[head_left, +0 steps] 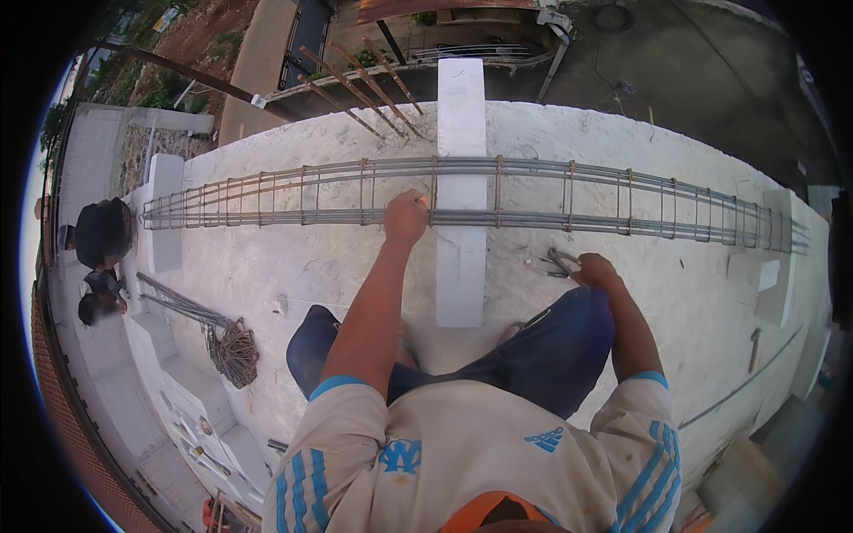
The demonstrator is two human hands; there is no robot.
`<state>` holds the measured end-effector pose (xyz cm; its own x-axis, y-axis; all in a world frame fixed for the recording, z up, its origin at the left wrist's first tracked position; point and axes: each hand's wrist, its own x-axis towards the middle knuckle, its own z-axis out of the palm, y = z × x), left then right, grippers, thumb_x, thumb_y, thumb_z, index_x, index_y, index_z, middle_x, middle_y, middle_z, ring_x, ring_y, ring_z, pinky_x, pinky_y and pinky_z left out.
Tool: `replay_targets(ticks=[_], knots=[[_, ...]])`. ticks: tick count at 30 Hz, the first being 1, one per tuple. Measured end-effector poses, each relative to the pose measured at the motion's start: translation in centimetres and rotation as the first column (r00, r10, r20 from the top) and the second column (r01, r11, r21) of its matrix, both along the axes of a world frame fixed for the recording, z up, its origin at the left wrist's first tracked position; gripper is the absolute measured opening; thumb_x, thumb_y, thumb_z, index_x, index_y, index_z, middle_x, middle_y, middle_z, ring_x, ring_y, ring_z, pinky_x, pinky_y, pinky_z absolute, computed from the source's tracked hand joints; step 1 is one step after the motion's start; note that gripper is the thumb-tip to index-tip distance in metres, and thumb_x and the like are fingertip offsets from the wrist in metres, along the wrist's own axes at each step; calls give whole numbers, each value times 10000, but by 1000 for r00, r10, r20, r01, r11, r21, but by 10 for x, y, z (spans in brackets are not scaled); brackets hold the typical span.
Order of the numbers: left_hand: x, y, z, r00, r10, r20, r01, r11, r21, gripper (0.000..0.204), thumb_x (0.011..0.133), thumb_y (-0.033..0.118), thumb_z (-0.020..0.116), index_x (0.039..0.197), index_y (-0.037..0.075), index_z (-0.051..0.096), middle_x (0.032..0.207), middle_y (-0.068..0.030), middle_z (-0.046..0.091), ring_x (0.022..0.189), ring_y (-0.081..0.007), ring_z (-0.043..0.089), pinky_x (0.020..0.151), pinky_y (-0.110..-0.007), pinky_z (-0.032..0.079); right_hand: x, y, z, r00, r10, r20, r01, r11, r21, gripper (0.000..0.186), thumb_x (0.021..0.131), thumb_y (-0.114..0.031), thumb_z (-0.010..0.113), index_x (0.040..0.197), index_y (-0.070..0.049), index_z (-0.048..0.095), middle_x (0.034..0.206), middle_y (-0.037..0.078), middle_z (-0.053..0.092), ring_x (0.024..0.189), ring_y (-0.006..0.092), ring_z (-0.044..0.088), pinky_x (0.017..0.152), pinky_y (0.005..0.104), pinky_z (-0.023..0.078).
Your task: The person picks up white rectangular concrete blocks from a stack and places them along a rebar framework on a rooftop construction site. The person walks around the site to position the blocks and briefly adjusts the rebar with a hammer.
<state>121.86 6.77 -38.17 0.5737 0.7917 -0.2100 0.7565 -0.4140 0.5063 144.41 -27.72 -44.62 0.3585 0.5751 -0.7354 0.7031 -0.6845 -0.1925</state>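
Observation:
A long rebar cage (551,218) of grey bars and brown stirrups lies crosswise in front of me, resting over a white block (460,284). My left hand (406,218) is closed on the cage's near bars, beside a stirrup just left of the block. Whether a piece of tie wire is also in its fingers I cannot make out. A thin wire end hangs below the bars there. To the right of the block, my right hand (599,271) grips a pair of pincers (562,261) by the handles, their jaws pointing left, short of the cage.
More white blocks stand under the cage's left end (166,213) and right end (775,258). Rusty starter bars (369,93) rise near the slab's far edge. A bundle of bent steel (234,351) lies at left. Two people (105,298) are beyond the left edge.

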Motion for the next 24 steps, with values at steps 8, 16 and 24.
replay_targets(ticks=[8, 16, 24], knots=[[-33, -6, 9, 989, 138, 47, -140, 989, 48, 261, 787, 259, 546, 924, 47, 612, 873, -171, 622, 864, -320, 582, 757, -400, 446, 22, 157, 144, 998, -54, -24, 59, 835, 547, 378, 789, -368, 541, 869, -8, 619, 828, 191, 600, 859, 323, 572, 755, 397, 436], [2, 8, 1, 997, 66, -31, -69, 991, -113, 272, 751, 258, 590, 935, 59, 621, 879, -151, 624, 840, -306, 588, 729, -386, 458, 1, 213, 80, 941, -72, 332, -68, 918, 391, 582, 796, -565, 450, 1054, -54, 551, 1072, 168, 535, 1018, 337, 495, 873, 498, 351], [2, 27, -29, 958, 280, 58, -210, 827, -522, 188, 744, 161, 552, 865, 32, 617, 803, -161, 623, 683, -264, 611, 632, -352, 479, 6, 220, 71, 942, -34, 334, -84, 939, 333, 631, 768, -620, 446, 1045, -65, 559, 1032, 150, 559, 1000, 323, 507, 877, 507, 328]])
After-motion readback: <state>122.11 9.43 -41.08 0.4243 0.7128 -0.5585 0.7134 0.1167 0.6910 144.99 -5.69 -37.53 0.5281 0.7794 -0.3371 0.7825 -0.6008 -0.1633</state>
